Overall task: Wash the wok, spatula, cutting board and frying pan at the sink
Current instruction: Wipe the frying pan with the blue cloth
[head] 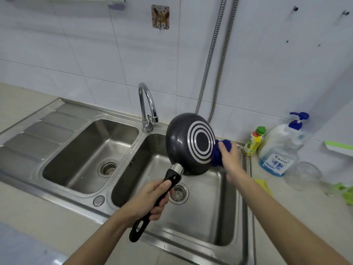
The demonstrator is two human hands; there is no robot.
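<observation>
Overhead of the right basin, the dark frying pan [191,144] shows its silver-ringed underside; left hand [152,199] grips its black handle, right hand [229,155] clutches a blue scrubber [219,157] against it.

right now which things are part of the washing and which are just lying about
In use: frying pan, held by left hand; blue scrubber in right hand; right sink basin.

Lying about: faucet, soap pump bottle, green-capped bottle, glass jar, left basin.
</observation>
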